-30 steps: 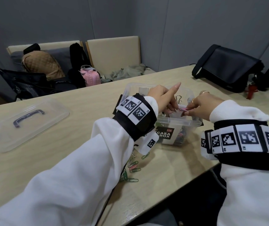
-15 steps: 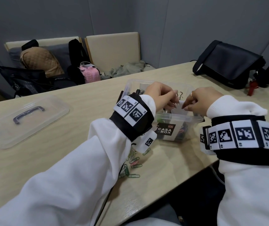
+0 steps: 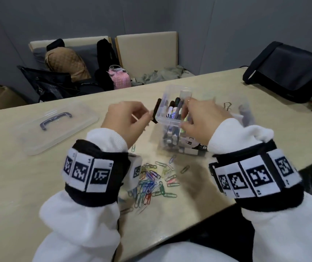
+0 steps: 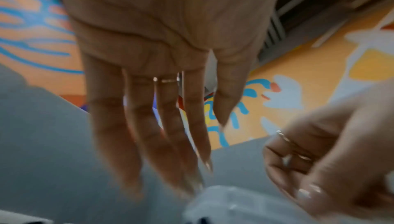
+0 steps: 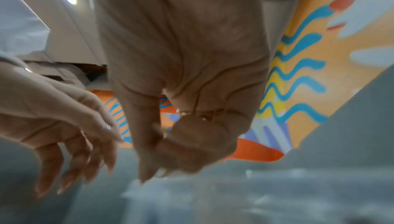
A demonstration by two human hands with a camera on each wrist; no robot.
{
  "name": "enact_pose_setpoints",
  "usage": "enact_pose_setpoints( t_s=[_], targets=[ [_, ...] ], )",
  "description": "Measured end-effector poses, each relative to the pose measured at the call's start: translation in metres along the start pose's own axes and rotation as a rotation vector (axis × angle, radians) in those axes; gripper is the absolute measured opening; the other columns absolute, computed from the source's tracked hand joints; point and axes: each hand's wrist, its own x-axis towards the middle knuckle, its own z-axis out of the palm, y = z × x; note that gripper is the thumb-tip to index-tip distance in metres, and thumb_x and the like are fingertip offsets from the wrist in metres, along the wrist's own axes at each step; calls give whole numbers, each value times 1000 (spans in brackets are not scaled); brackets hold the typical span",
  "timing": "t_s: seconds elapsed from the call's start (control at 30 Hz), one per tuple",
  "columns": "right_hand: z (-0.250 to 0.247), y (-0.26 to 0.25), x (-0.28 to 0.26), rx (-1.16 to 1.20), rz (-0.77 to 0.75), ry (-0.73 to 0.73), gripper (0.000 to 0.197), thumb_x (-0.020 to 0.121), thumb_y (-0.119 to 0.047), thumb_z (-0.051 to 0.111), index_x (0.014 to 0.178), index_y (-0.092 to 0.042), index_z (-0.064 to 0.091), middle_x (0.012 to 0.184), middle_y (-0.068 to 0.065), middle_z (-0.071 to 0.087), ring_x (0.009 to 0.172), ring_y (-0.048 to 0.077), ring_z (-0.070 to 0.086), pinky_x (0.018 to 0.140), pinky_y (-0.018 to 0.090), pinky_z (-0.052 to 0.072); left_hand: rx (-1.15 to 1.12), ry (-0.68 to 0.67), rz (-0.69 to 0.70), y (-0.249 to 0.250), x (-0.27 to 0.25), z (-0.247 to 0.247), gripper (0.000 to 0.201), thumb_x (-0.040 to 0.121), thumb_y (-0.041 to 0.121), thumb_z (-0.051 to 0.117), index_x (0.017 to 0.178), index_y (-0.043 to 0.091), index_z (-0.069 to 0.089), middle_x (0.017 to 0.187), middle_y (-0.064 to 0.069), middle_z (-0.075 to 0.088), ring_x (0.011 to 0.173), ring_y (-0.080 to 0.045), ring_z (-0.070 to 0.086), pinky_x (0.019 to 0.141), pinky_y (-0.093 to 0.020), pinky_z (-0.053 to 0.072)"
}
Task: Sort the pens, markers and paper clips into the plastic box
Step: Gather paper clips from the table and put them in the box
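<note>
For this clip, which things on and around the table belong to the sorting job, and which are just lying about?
Part of the job:
plastic box
markers standing in the box
paper clips loose on the table
box lid, set aside on the table

Just lying about:
black shoulder bag on the table
tan quilted bag, pink pouch and black backpack on the chairs

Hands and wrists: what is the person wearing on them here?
Both arms are in white sleeves with ribbed cuffs. Each wrist carries a black band ringed with white square tags printed with black pixel codes. The left hand has a thin gold-coloured ring, seen in the left wrist view. The right hand also wears thin rings. No gloves; the nails are long.
</note>
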Motion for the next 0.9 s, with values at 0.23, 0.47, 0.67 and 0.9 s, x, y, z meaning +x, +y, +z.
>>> enact_pose_setpoints(
  t_s=[0.23,0.47,0.67,0.9],
  targets=[
    [35,-46,-13,-34,-283,-436,31,81,-37,71,105,-25,56,95,-4,60,88,21,62,70,31,51,396,-416,-190,-13,-14,-14,28,83,40,67,101,20,65,89,2,70,84,-16,63,84,-35,51],
    [68,-60,-19,-226,-253,-604,92,65,-39,85,136,-17,32,126,9,42,110,35,56,82,44,52,657,-675,-172,-44,14,-5,46,90,27,61,132,15,47,127,-10,49,112,-25,53,95,-33,43],
    [83,-60,-15,-196,-145,-610,86,61,-42,86,126,-15,37,121,6,45,109,36,55,88,52,49,553,-820,-244,-64,13,12,69,72,39,78,130,19,47,123,-4,46,108,-20,55,96,-32,46],
    [83,-56,-12,-197,-122,-630,69,70,-41,81,122,-11,48,113,5,59,104,29,60,82,38,51,505,-981,-158,-44,-5,23,78,53,44,88,118,23,50,113,3,52,96,-13,53,91,-28,47]
  ],
)
